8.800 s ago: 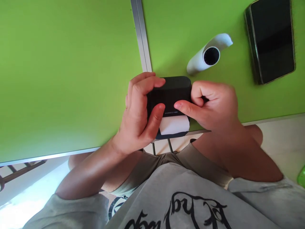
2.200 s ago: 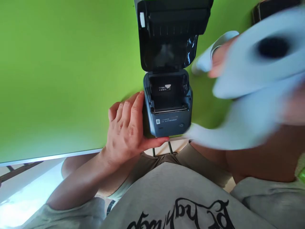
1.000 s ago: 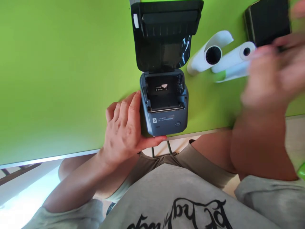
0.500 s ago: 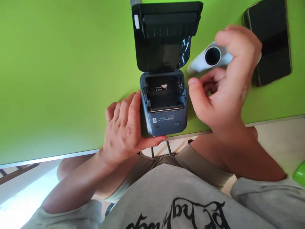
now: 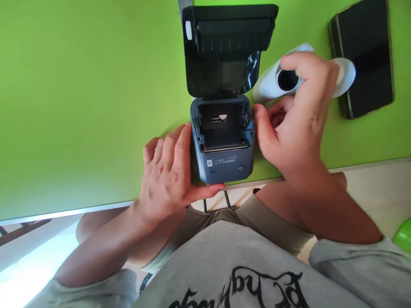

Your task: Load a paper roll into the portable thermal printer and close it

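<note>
Label printer (image 5: 221,162), one, at tabletop's (image 5: 90,107) near edge; left hand (image 5: 167,171) spread alongside; right hand (image 5: 297,122) curled, hold unclear, by two paper rolls (image 5: 268,84).

Looks like a home, perhaps a casual office, judging by the green desk (image 5: 80,107), small open printer (image 5: 221,173), pale floor (image 5: 375,188), shorts (image 5: 272,214) and T-shirt (image 5: 218,256).

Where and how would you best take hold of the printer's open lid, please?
I'd probably pinch the lid by its far, free edge, fingers coming from beyond it, since it stands open with its hinge on the near side, where it joins the printer. Its right side looks tighter, with a paper roll and the right hand close by.
</note>
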The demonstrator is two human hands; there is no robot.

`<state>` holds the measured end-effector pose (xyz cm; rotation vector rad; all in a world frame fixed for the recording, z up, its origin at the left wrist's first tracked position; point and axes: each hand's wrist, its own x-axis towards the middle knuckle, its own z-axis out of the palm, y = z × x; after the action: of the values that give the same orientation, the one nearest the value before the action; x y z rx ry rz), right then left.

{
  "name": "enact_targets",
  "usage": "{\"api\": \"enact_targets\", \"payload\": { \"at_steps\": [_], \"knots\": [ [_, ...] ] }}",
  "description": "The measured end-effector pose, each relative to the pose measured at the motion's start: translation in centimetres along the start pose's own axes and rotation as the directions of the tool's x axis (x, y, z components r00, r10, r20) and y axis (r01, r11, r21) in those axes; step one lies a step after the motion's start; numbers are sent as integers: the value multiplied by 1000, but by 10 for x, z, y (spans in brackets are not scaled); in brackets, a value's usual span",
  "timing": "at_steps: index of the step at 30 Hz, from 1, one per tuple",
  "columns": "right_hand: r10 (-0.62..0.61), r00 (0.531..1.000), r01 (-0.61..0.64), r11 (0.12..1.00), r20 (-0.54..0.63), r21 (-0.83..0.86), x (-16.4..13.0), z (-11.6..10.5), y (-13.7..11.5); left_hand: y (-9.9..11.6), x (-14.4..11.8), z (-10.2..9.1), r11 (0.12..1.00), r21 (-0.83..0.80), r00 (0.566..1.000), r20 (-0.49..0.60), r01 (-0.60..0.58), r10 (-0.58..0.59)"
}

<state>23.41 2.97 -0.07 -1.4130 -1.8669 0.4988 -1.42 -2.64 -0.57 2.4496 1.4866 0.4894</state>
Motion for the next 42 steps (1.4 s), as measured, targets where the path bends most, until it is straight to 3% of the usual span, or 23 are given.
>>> {"api": "enact_targets", "payload": {
  "at_steps": [4,10,14,20,24,28,34,42],
  "knots": [
    [-97,995,96,990,-2,-105,3,3,1,0,0,0,1000,-2,1000,-2,7,-7],
    [-143,990,143,989,-6,32,3,4,-6,0,1,-1,1000,-4,1000,-15,-28,28],
    [-86,996,80,986,36,146,2,4,-7,0,1,-1,1000,11,999,-14,-29,29],
    [-39,998,38,999,-52,-14,3,7,-2,1,0,0,1000,-1,1000,-6,1,-1],
    [0,997,6,998,-83,63,3,8,-2,0,1,0,1000,-18,1000,-15,-1,0],
    [-23,999,24,999,-39,25,3,6,-5,0,0,0,1000,-22,1000,-16,3,-4],
    [-48,996,57,990,-72,133,4,8,-6,-1,0,0,1000,-6,1000,-7,-5,5],
    [-1,983,5,1000,183,-21,3,-4,1,0,0,1,1000,-7,1000,-13,7,-7]
  ]
}}
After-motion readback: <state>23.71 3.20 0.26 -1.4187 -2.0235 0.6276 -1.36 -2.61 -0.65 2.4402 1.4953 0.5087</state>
